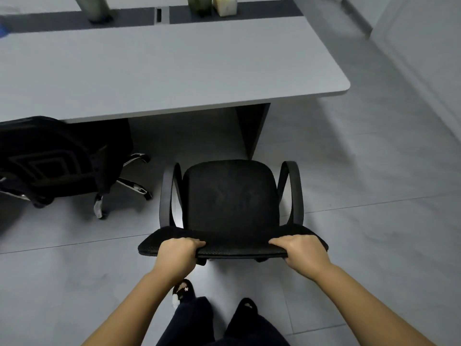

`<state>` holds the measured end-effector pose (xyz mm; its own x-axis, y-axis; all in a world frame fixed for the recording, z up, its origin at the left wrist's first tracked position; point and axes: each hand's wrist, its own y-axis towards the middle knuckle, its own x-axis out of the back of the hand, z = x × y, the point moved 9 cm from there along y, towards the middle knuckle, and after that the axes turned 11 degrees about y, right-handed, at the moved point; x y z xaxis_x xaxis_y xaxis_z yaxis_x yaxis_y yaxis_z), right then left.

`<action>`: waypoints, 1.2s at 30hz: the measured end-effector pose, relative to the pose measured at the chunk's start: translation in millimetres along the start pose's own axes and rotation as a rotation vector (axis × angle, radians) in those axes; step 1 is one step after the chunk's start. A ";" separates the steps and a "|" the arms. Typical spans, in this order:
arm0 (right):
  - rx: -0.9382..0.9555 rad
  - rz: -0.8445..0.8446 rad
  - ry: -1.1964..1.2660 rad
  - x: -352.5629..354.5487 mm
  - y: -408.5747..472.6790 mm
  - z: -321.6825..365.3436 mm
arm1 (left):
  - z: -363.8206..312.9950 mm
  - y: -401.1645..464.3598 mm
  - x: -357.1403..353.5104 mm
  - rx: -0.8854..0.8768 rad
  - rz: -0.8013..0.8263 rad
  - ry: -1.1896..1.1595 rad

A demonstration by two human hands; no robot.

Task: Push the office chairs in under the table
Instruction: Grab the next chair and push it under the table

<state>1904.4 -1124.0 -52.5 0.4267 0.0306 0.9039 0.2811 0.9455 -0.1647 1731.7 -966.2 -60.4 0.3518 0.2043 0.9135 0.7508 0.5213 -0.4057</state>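
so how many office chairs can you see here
2. A black mesh office chair with loop armrests stands short of the grey table, gripped by left hand and right hand. Another black office chair sits far left, tucked partly under. More may be out of view.

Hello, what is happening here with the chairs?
A person grips the top of a black office chair's backrest with the left hand and the right hand. This chair stands in front of the grey table, not yet under it. A second black chair on the left is already partly under the table.
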 end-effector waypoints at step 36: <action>-0.084 0.146 -0.123 52.9 356.1 -6.9 | 205.7 258.7 111.3 0.021 -0.064 0.094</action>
<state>2033.0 -788.0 -66.1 0.3611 0.2092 0.9087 0.2968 0.8980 -0.3247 1850.0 -638.1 -57.5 0.3554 0.0918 0.9302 0.7620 0.5479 -0.3452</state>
